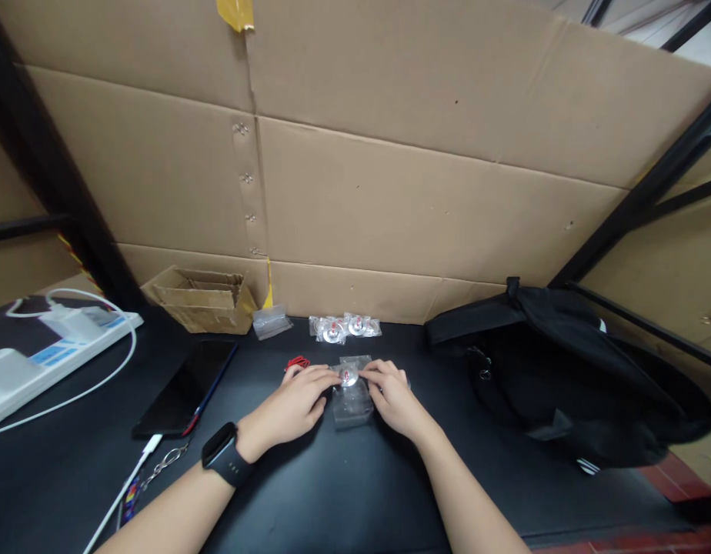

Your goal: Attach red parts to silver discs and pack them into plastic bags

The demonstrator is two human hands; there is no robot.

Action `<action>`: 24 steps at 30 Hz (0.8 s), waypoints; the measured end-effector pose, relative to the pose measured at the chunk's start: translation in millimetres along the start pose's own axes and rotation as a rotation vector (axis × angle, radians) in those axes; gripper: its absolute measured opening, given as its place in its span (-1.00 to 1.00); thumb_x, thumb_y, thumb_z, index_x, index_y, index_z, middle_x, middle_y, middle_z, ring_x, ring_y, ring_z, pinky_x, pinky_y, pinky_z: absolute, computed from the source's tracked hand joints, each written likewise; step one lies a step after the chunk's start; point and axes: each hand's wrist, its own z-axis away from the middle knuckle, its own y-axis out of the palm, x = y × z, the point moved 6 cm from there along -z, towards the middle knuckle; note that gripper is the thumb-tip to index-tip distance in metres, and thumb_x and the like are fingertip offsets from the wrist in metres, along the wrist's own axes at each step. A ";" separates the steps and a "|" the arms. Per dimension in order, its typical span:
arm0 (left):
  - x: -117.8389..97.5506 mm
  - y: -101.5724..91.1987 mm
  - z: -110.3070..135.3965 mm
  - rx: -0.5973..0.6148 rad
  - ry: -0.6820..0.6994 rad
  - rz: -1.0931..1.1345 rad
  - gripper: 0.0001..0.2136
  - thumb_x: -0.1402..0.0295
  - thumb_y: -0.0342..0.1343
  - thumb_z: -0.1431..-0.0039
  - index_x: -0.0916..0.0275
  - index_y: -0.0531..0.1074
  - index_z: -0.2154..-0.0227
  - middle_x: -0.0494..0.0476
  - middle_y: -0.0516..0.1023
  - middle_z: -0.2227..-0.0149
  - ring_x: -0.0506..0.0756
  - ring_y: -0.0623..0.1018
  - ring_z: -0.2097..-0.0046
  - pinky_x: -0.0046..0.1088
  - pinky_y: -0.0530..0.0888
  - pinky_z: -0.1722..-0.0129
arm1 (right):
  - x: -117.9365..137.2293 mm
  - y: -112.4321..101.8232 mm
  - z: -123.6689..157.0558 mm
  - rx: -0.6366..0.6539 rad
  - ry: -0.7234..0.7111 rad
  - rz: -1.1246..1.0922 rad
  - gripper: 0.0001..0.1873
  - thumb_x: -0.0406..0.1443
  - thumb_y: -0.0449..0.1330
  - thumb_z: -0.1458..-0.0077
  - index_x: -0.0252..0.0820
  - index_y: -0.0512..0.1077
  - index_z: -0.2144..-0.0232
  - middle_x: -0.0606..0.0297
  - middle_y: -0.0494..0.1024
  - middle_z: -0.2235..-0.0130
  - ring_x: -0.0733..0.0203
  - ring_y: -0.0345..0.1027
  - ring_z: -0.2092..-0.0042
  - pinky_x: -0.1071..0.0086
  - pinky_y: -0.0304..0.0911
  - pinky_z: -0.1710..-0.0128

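On the black tabletop between my hands lies a small round silvery piece (348,375) with a red mark at its middle. It rests on a clear plastic bag (352,406) lying flat; whether it is inside the bag I cannot tell. My left hand (292,402) reaches in from the left, fingers stretched out, fingertips at the piece's left edge and thumb apart. From the other side, my right hand (393,396) has its index fingertip at the right edge, with the thumb spread below near the bag. A red bundle (298,362) sits just behind my left fingers, partly covered.
Several similar bagged pieces (333,331) lie by the cardboard wall (390,208), near flat clear bags (272,322) and an open cardboard box (208,304). At left are a phone (187,388) on a white cable and a power strip (61,350); at right, a black backpack (569,377).
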 end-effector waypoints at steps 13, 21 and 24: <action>-4.8 -17.6 -6.8 -0.168 -0.168 0.023 -0.84 0.26 0.04 -0.36 0.13 0.50 0.25 0.08 0.58 0.13 0.16 0.44 0.00 -0.21 0.21 -0.01 | 5.8 -10.8 -0.7 -0.074 0.006 -0.101 -0.90 -0.23 0.22 -0.27 -0.01 0.56 0.25 0.29 0.54 0.09 0.10 0.36 0.02 0.17 0.11 -0.04; 6.2 -10.4 -9.3 -0.177 -0.433 0.115 -0.80 0.28 0.06 -0.26 0.14 0.54 0.41 0.07 0.59 0.14 0.22 0.46 -0.01 -0.13 0.25 -0.01 | -5.0 -1.7 -4.5 -0.085 0.110 -0.142 -0.63 -0.16 0.06 -0.36 -0.10 0.55 0.40 0.24 0.53 0.09 0.08 0.37 0.00 0.17 0.14 -0.01; 4.3 -1.1 -10.7 -0.173 -0.407 0.080 -0.74 0.29 0.01 -0.29 0.18 0.52 0.46 0.10 0.57 0.16 0.22 0.42 -0.02 -0.10 0.22 -0.02 | -7.6 2.3 -4.9 -0.157 0.174 -0.051 -0.65 -0.12 0.11 -0.32 -0.13 0.49 0.46 0.26 0.52 0.15 0.06 0.36 0.03 0.14 0.10 -0.01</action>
